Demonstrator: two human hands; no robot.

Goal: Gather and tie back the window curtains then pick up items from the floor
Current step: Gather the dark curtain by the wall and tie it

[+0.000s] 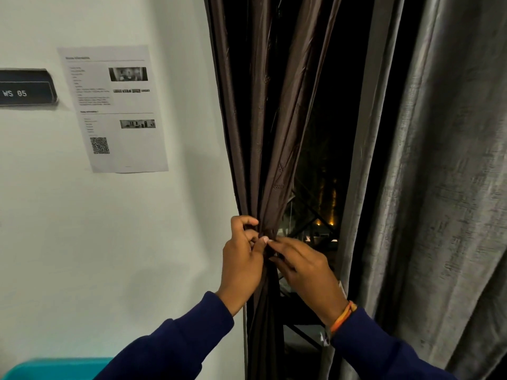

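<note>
A dark brown curtain hangs at the window's left side, drawn into a tight bunch at waist height. My left hand grips the bunch from the left, fingers curled round the fabric. My right hand comes in from the right and pinches the gathered fabric at the same spot, its fingertips meeting my left thumb. Whether a tie band is under my fingers is hidden. A grey curtain hangs loose on the right. The floor and anything on it are out of view.
A white wall on the left carries a printed sheet with a QR code and a dark sign reading WS 05. A teal object sits at the bottom left. Dark window glass shows between the curtains.
</note>
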